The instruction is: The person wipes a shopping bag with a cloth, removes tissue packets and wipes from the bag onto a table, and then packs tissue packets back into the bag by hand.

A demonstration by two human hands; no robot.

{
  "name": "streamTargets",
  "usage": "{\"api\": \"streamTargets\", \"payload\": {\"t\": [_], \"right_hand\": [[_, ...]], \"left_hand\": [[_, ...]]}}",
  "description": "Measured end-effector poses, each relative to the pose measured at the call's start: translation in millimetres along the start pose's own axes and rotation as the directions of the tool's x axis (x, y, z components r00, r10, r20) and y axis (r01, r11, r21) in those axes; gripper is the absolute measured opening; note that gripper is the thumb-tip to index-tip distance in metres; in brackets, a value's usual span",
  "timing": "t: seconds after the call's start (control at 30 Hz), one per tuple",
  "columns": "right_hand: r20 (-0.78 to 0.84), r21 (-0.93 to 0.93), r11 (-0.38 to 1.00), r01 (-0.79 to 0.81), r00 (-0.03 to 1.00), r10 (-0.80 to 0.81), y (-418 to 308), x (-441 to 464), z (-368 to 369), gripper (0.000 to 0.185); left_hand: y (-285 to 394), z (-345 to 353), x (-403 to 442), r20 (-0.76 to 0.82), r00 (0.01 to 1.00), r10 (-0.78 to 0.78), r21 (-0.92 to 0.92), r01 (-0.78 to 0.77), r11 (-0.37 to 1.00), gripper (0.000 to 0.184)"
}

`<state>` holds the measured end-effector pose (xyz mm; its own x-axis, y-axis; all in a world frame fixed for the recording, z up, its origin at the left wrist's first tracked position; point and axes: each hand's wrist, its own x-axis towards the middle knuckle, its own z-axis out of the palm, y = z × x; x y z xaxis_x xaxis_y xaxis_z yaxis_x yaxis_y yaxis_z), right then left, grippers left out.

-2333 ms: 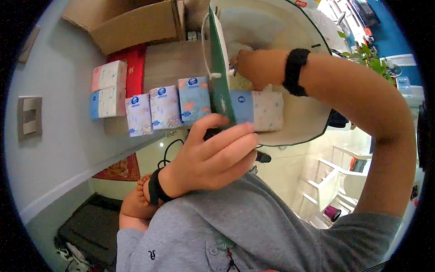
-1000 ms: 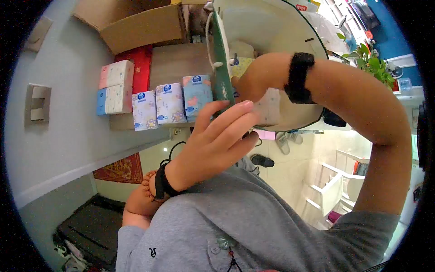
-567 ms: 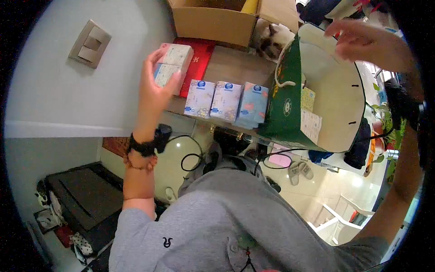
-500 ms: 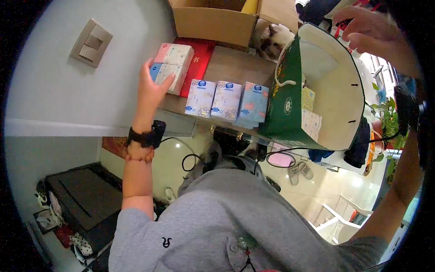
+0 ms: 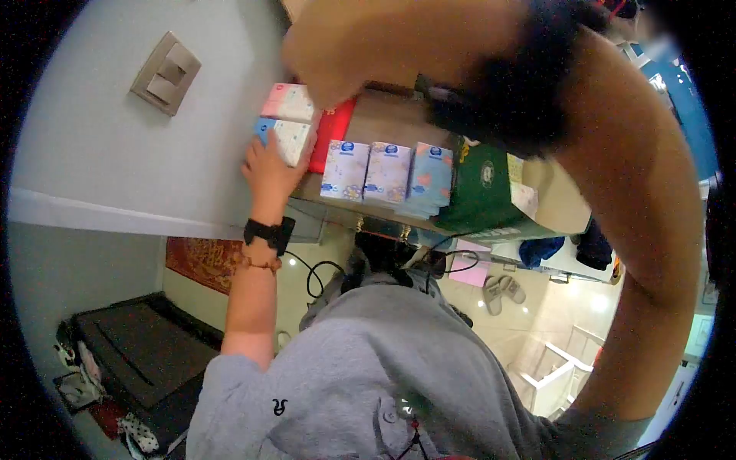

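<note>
My left hand (image 5: 274, 172) touches the near side of a blue-and-white tissue pack (image 5: 292, 141); whether its fingers grip the pack is unclear. Against that pack lies a pink-and-white one (image 5: 287, 102). My right hand (image 5: 330, 57), blurred, reaches across the top to the far side of the pink-and-white pack, its fingertips hidden. Two light purple packs (image 5: 344, 170) (image 5: 386, 172) and a blue pack (image 5: 431, 175) stand in a row beside the green bag (image 5: 491, 184). Inside the bag's opening, parts of other packs (image 5: 524, 198) show.
A red sheet (image 5: 334, 132) lies on the wooden surface (image 5: 391, 115) behind the packs. A wall switch (image 5: 166, 73) is at the left. Below are a black cable (image 5: 313, 272), slippers (image 5: 503, 293) and a white chair (image 5: 553, 372). My right arm covers the back of the surface.
My right hand has come out of the bag and swung left to the pink-and-white pack. My left hand has left the bag's edge and moved to the blue-and-white pack.
</note>
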<state>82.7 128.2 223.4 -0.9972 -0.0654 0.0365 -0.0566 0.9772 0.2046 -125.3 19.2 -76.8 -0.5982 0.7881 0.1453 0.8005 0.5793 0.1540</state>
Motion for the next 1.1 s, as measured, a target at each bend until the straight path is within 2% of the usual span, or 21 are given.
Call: {"api": "streamTargets", "payload": {"t": [0.03, 0.07, 0.13, 0.17, 0.27, 0.33, 0.4, 0.43, 0.5, 0.53, 0.6, 0.67, 0.7, 0.73, 0.8, 0.87, 0.9, 0.97, 1.0, 1.07, 1.1], "right_hand": [[0.042, -0.005, 1.0, 0.022, 0.999, -0.022, 1, 23, 6, 0.02], [0.216, -0.009, 0.997, -0.083, 0.973, 0.083, -2, 59, 18, 0.029], [0.53, -0.072, 0.958, -0.277, 0.803, 0.271, -1, 119, 50, 0.045], [0.515, 0.013, 0.972, -0.234, 0.835, 0.194, 14, 137, 74, 0.04], [0.519, 0.062, 0.876, -0.478, 0.765, 0.381, 27, 173, 133, 0.056], [0.431, 0.177, 0.837, -0.517, 0.806, 0.406, 49, 185, 206, 0.06], [0.447, 0.147, 0.826, -0.544, 0.781, 0.435, 46, 184, 234, 0.066], [0.518, 0.155, 0.8, -0.58, 0.737, 0.434, 42, 186, 239, 0.069], [0.596, 0.166, 0.735, -0.657, 0.661, 0.456, 35, 193, 249, 0.08], [0.588, 0.183, 0.725, -0.664, 0.665, 0.461, 37, 194, 252, 0.079], [0.572, 0.216, 0.698, -0.683, 0.667, 0.477, 39, 190, 250, 0.078], [0.484, 0.21, 0.689, -0.693, 0.687, 0.543, 39, 188, 269, 0.055], [0.437, 0.205, 0.682, -0.702, 0.689, 0.578, 37, 184, 266, 0.045], [0.449, 0.172, 0.712, -0.681, 0.698, 0.559, 40, 182, 261, 0.044], [0.482, 0.102, 0.758, -0.645, 0.698, 0.529, 42, 180, 243, 0.042], [0.52, 0.205, 0.764, -0.612, 0.729, 0.444, 40, 166, 178, 0.045], [0.653, 0.12, 0.777, -0.618, 0.638, 0.408, 52, 173, 164, 0.045], [0.696, 0.038, 0.819, -0.572, 0.604, 0.389, 62, 158, 129, 0.046], [0.616, 0.02, 0.851, -0.525, 0.677, 0.403, 56, 143, 111, 0.047], [0.856, 0.076, 0.646, -0.76, 0.382, 0.349, 83, 146, 110, 0.044], [0.832, 0.122, 0.662, -0.74, 0.439, 0.338, 75, 120, 79, 0.045]], "left_hand": [[-4, 4, -4, -0.019, 0.999, 0.033, 0.012, -0.033, 0.999, 0.1], [-8, 4, -7, -0.017, 0.997, 0.07, 0.018, -0.069, 0.997, 0.1], [-14, 3, -14, -0.013, 0.991, 0.137, 0.031, -0.136, 0.99, 0.101], [-15, 0, -14, 0.019, 0.991, 0.135, 0.041, -0.135, 0.99, 0.1], [-33, 11, 3, 0.04, 0.962, 0.268, 0.052, -0.27, 0.961, 0.105], [-32, 5, 10, -0.033, 0.928, 0.37, 0.005, -0.371, 0.929, 0.095], [-40, 17, 28, -0.113, 0.873, 0.474, 0.032, -0.474, 0.88, 0.09], [-37, 14, 30, -0.176, 0.842, 0.509, 0.014, -0.515, 0.857, 0.086], [-43, 24, 43, -0.206, 0.797, 0.568, -0.104, -0.595, 0.797, 0.083], [-43, 28, 48, -0.226, 0.77, 0.597, -0.163, -0.634, 0.756, 0.082], [-41, 24, 52, -0.152, 0.786, 0.599, -0.126, -0.617, 0.777, 0.072], [-38, 16, 58, -0.057, 0.793, 0.606, -0.119, -0.609, 0.785, 0.063], [-37, 13, 65, -0.002, 0.79, 0.613, -0.133, -0.608, 0.783, 0.058], [-35, 11, 72, 0.046, 0.784, 0.619, -0.147, -0.607, 0.781, 0.054], [-34, 8, 71, -0.053, 0.764, 0.643, -0.085, -0.644, 0.76, 0.057], [-32, 14, 70, -0.084, 0.741, 0.666, -0.043, -0.67, 0.741, 0.06], [-33, 24, 72, -0.072, 0.736, 0.674, -0.028, -0.677, 0.736, 0.062], [-30, 28, 73, -0.053, 0.725, 0.686, -0.006, -0.688, 0.726, 0.066], [-30, 27, 69, -0.052, 0.726, 0.685, 0.001, -0.686, 0.727, 0.068], [-20, 25, 67, 0.02, 0.775, 0.632, -0.009, -0.632, 0.775, 0.072], [-17, 6, 76, 0.082, 0.808, 0.583, -0.006, -0.584, 0.811, 0.074]]}}
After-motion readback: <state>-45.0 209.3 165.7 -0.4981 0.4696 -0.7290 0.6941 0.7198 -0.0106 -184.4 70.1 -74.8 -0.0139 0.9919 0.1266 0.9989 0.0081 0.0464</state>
